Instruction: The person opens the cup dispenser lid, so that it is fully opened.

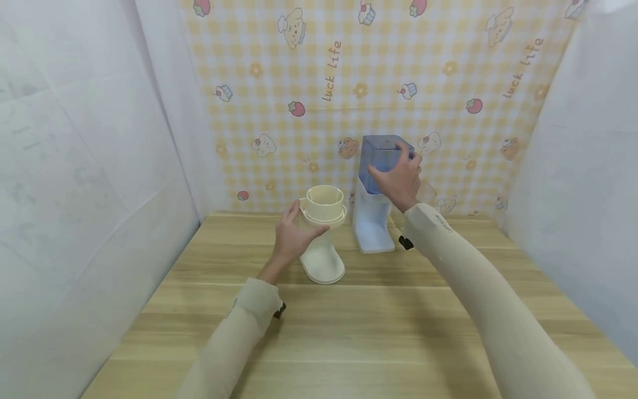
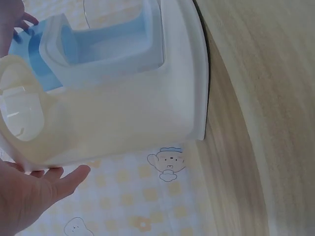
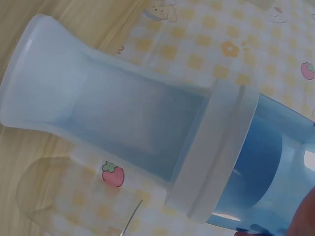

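Cream cloth sleeve (image 1: 485, 302) | left hand (image 1: 293, 237) splayed, touching footed cream plastic stand (image 1: 321, 259) | right hand (image 1: 402, 176) gripping boxy blue tank (image 1: 370, 148); sideways tug may topple it

— What is worn?
— A left sleeve (image 1: 224, 343) and a right sleeve (image 1: 493, 299), both pale beige and long.
— Any markings?
— Small dark print (image 1: 443, 223) on the right cuff (image 1: 423, 230), too tiny to read.
— And at the wrists (image 1: 269, 271)?
— A black piece (image 1: 406, 243) beside each; left hand (image 1: 293, 237) and right hand (image 1: 401, 176) bare.
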Demonstrator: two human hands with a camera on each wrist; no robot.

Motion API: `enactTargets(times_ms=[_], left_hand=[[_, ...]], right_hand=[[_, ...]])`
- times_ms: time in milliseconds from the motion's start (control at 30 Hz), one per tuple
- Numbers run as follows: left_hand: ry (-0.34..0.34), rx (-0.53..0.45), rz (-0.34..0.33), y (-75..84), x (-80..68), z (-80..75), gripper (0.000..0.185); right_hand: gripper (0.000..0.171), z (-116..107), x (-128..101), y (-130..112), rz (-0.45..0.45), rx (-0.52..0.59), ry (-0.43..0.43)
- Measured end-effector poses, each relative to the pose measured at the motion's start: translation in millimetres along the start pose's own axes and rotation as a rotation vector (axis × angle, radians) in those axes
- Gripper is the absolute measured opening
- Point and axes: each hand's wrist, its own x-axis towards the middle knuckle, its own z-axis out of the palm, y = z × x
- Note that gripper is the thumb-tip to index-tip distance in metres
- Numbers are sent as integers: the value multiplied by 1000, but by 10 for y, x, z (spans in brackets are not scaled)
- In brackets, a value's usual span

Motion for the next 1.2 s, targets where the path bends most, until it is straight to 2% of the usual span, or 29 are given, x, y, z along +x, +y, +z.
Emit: enactTargets(times_ms=[367,567,833,1067,1200], left_hand=[[-51,-64,64,-74,124,24,100],[-90,-98,45,-84,194,58,94],[-97,-78,68,-115,296,124,102],[-111,-93,25,-203,389,154,104],[-118,-107,27,-205,423,184,104]], right_hand=[[88,-229,-206,-22,1,-18,5],[88,-307,-305,-20,2,-28,13],[88,-410,-405,-28,-11,-49,19],[87,-499,-482,-46,-15,-68,10],[86,-546,-520,-51,-12,-76,11]])
